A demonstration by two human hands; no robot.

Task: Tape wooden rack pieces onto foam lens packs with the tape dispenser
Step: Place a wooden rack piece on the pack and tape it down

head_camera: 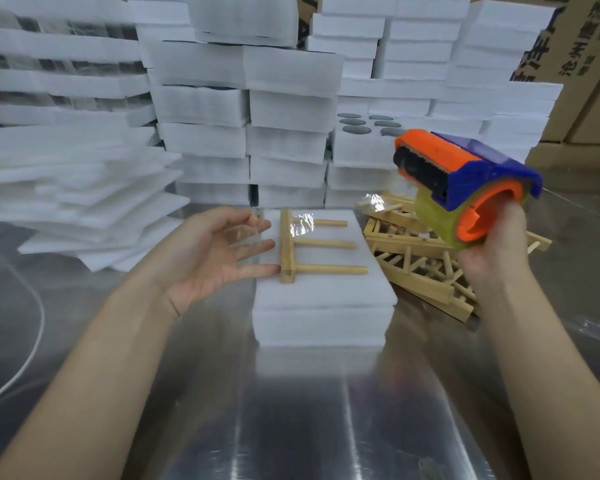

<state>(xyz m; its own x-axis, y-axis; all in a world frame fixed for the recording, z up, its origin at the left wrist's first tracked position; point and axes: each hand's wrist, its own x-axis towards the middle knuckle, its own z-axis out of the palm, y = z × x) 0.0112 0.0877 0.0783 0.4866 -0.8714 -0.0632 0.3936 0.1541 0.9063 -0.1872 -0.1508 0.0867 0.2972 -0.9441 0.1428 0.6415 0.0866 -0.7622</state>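
Left hand (215, 251) lies open, fingertips at the foam lens pack's (326, 292) left edge beside the wooden rack piece (286, 251) on top. Right hand (496, 251) grips the tape dispenser (465, 181), raised above a pile of rack pieces (420, 271). Metal table (291, 410) spreads between the forearms; cardboard boxes (568, 64) beyond the right hand carry cut-off Chinese characters.
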